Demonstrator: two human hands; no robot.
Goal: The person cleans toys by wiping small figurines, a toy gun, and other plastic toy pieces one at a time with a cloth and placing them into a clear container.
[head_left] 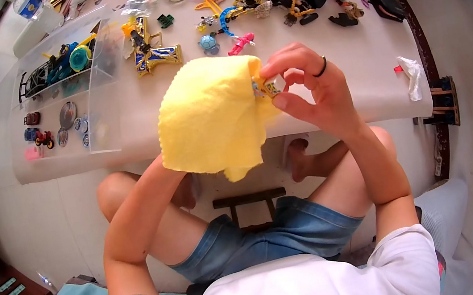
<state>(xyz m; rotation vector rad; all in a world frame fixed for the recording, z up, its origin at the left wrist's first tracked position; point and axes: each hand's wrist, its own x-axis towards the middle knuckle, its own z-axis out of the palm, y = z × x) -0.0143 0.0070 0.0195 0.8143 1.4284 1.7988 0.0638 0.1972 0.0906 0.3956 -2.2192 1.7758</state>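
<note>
A yellow cloth (206, 115) was held up above the near edge of the tabletop (361, 70), and everything else lay around it. The left forearm (148, 196) rose to the cloth from below, and the left hand was hidden beneath it, so whether those fingers were spread or pressed together could not be told. At the cloth's right edge, the right hand (314, 87) pinched a small patterned block (274, 85) between thumb and forefinger, the block's left side up against the fabric.

Just beyond the cloth, a little to its left, lay a gold-and-blue toy piece (159, 58). Straight beyond it were a pink figure (242, 44) and a round blue toy (208, 44), near each other, with a curved blue part (224, 22) past them. To the left of the cloth stood a clear divided box (111, 128); its far compartment held dark and teal toy parts (68, 58), the nearer one small toy vehicles (44, 139) and round discs (68, 115). Well to the right of the cloth lay a crumpled white tissue (412, 79), and a black pouch (384, 3) rested to the right and farther back.
</note>
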